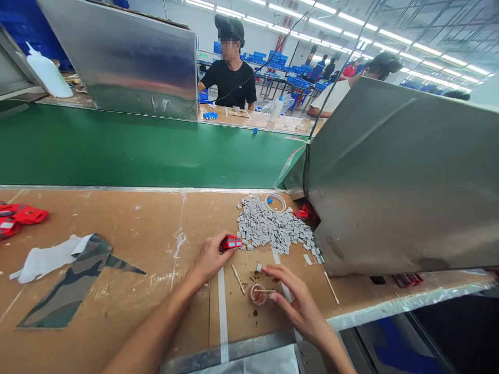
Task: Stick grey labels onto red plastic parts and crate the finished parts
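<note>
Left hand (211,256) has fingers clamped on a red piece (233,243); right hand (300,297) (fingers apart) hovers by a small jar (257,299)

Hands two — left hand (213,253), right hand (298,296). Red piece (233,242) in left hand: one. Small jar (257,299): one. Thin sticks (238,279): three — one in jar, one either side. Grey pieces (268,227): heap, too dense to count. Tape roll (277,210): one. Camouflage sheet (74,285): one. White bottles (50,74): two. Large metal panels (144,62): two. Green belt (148,148): one.
</note>
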### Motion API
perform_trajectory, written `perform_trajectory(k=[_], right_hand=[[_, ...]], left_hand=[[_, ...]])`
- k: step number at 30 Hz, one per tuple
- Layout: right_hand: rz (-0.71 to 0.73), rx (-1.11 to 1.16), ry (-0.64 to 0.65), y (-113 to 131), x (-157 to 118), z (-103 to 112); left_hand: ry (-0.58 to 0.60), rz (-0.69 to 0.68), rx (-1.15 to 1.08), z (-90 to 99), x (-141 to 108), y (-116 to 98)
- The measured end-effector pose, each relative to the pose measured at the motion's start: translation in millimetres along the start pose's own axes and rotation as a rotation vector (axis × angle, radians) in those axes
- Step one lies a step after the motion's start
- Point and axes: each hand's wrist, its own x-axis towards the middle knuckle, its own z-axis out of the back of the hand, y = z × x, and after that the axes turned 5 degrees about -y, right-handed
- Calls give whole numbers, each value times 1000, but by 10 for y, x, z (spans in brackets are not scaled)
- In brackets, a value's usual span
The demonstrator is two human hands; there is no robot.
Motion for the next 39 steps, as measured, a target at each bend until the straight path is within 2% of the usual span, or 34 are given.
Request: perform_trajectory(k=[4, 7, 9, 11, 14, 18, 22, 27, 30, 34, 39], right_hand=[[-31, -100, 115, -37, 637, 100], [-111, -239, 311, -140, 1048, -30], [-164, -298, 394, -207, 1139, -156], [-193, -347, 396, -259, 1102, -242], [-176, -356, 358, -319, 990, -244], [-136, -84, 270, -355, 990, -149], [-166, 220, 176, -296, 1053, -115], [-131, 347, 145, -198, 1043, -170], [-198, 406, 148, -204, 1021, -213], [-347, 538, 144, -228, 998, -252], [-359, 542, 180, -204, 1001, -272]], left_hand=[[-8, 3, -53, -5, 9, 57], [-19, 27, -75, -1, 3, 52], [-13, 35, -76, 7, -5, 22], [-2, 38, -76, 12, -9, -11], [-1, 55, -85, 12, -1, -41], [45, 84, -193, 16, 12, -38], [97, 68, -285, 37, 19, -27], [136, 89, -340, 45, 25, -26], [155, 150, -377, 42, 25, -39], [167, 159, -363, 44, 42, -46], [185, 147, -350, 47, 64, -57]])
